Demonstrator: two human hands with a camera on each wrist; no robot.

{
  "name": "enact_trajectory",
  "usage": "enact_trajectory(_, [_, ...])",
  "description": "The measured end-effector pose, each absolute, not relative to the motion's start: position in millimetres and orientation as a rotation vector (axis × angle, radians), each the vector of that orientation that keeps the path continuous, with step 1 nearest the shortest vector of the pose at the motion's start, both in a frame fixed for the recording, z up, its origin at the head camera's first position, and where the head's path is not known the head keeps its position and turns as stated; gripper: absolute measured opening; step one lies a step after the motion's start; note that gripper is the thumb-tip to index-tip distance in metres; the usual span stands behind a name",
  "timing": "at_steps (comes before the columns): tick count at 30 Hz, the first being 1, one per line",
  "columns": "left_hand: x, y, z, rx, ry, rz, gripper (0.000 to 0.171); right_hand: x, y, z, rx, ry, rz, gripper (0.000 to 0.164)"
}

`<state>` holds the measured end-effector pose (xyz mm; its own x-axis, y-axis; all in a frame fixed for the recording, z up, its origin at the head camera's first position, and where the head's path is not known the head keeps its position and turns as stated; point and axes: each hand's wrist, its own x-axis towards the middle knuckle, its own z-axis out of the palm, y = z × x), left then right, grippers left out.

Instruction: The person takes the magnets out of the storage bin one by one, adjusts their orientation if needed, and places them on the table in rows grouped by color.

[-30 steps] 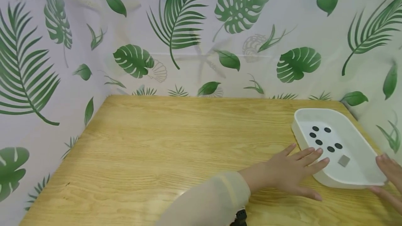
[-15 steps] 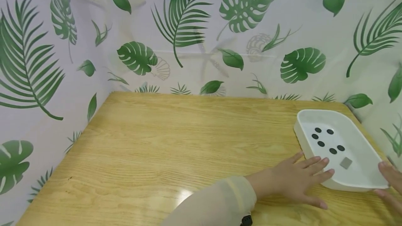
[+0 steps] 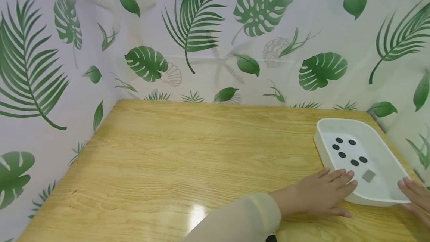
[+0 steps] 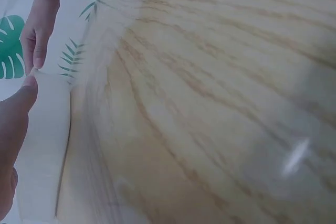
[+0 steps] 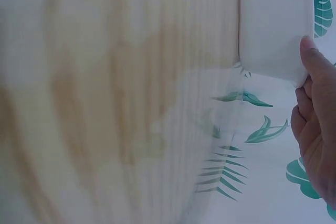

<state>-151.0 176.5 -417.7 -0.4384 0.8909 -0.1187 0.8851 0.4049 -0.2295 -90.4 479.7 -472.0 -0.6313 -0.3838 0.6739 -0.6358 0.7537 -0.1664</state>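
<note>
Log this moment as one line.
left hand: over near-left rim of white tray | right hand: grips its near-right corner | inside: six black discs, gray square

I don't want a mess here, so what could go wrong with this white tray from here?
First, the black discs and gray square might slide if the white tray tilts; I can't tell whether they're fixed down. Second, the left hand has its fingers over the rim, so they could brush something inside. Third, the tray sits near the right edge of the table, so pushing it right might bump the leaf-patterned cloth.
</note>
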Motion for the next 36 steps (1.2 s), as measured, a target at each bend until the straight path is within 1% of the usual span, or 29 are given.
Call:
enact_trajectory(2, [-152.9,174.9,-419.3,-1.654,-2.574,0.406,0.077,-92.2,477.8,-470.2,0.759,-2.305,0.506,0.056])
enact_trajectory(3, [-154.1,174.0,-420.1,-1.656,-2.555,0.406,0.076,-92.2,476.3,-469.2,0.704,-2.338,0.511,0.056])
enact_trajectory(8, [-160.6,171.3,-422.6,-1.668,-2.494,0.369,0.066,-94.0,474.0,-465.9,0.715,-2.411,0.46,0.048])
enact_trajectory(15, [-164.0,172.5,-419.4,-1.722,-2.45,0.311,0.055,-95.2,470.5,-464.8,0.745,-2.416,0.419,0.043])
enact_trajectory(20, [-163.3,176.1,-417.2,-1.776,-2.354,0.318,0.05,-95.9,469.2,-464.6,0.836,-2.309,0.502,0.039])
enact_trajectory(24, [-165.1,175.4,-417.6,-1.767,-2.313,0.279,0.046,-102.5,469.3,-466.7,0.941,-2.186,0.556,0.038])
enact_trajectory(26, [-166.0,173.4,-418.4,-1.752,-2.279,0.28,0.045,-103.5,468.4,-467.4,0.966,-2.164,0.542,0.039])
enact_trajectory(27, [-166.2,171.8,-419.0,-1.741,-2.257,0.276,0.044,-102.8,467.8,-467.1,1.005,-2.165,0.466,0.042])
enact_trajectory(33, [-166.2,160.2,-423.3,-1.696,-2.156,0.184,0.038,-101.9,450.0,-459.2,1.138,-2.04,0.563,0.043])
enact_trajectory(34, [-166.2,159.2,-423.8,-1.697,-2.153,0.173,0.038,-102.1,446.5,-456.9,1.135,-2.012,0.643,0.041])
enact_trajectory(36, [-166.8,158.2,-424.9,-1.69,-2.146,0.158,0.038,-101.0,442.6,-451.7,1.134,-2.012,0.623,0.041])
